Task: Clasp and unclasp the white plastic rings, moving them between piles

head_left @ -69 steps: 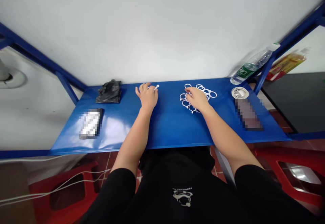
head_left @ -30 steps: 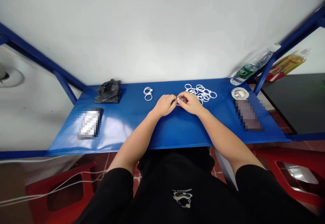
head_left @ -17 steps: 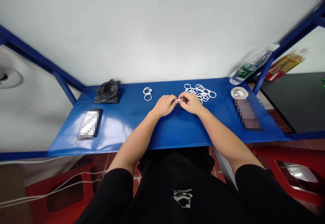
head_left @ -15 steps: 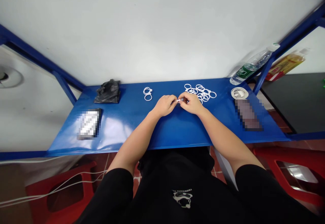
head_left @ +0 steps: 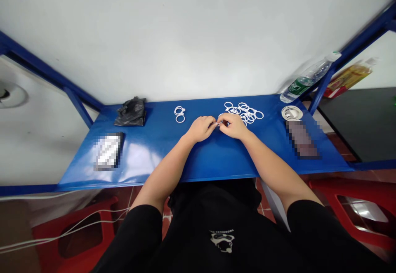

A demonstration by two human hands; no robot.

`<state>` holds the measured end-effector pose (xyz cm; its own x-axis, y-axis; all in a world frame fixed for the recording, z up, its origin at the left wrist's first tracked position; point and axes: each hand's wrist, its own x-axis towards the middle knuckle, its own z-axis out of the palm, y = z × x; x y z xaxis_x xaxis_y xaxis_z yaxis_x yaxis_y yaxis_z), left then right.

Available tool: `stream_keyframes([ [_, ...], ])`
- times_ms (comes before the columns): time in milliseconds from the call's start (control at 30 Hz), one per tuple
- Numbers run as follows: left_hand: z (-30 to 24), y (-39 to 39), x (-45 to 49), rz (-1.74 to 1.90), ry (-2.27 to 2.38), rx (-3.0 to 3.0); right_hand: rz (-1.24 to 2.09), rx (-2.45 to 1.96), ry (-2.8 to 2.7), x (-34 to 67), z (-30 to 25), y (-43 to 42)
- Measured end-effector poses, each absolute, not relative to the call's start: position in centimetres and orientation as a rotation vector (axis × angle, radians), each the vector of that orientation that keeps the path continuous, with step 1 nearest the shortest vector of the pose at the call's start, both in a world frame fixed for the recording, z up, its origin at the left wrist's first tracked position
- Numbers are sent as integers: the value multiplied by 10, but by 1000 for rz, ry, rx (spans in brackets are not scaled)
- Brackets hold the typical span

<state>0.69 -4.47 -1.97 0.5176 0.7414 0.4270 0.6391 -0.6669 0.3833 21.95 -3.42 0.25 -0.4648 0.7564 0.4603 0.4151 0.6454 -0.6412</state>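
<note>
Above the blue tabletop [head_left: 148,141], both hands meet fingertip to fingertip on a small white plastic ring, mostly hidden by the fingers. My left hand [head_left: 201,128] is closed in a pinch on its left side. My right hand [head_left: 232,125] pinches it from the right, thumb and forefinger pressed together. Just behind my right hand lies a loose pile of white plastic rings [head_left: 247,112] with small tabs, some overlapping. A smaller group of similar white rings [head_left: 180,114] rests to the left, beyond my left hand.
At the back left sits a crumpled black plastic bag [head_left: 131,112], with a blurred-out flat object [head_left: 108,151] in front. On the right are a coiled white cable [head_left: 292,113], a dark pixelated rectangular object [head_left: 302,139] and a leaning water bottle [head_left: 305,83]. Red stools [head_left: 365,211] stand below.
Both hands stay almost in place, still pinching together. The fingertips have shifted slightly around the small white piece, and less of it shows.
</note>
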Motion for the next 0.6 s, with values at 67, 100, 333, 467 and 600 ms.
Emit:
stream_keyframes([
  [67,-18,-46,9,850,1150,2589,585,-889,-2131,220,4,-34],
  [100,-17,-46,10,848,1131,2595,598,-879,-2138,220,4,-33],
  [333,-16,-48,12,849,1093,2597,658,-875,-2139,222,1,-28],
  [467,-18,-44,8,968,1123,2554,527,-877,-2130,221,1,-30],
  [600,-13,-34,-9,1184,1274,2495,413,-985,-2090,225,4,-29],
])
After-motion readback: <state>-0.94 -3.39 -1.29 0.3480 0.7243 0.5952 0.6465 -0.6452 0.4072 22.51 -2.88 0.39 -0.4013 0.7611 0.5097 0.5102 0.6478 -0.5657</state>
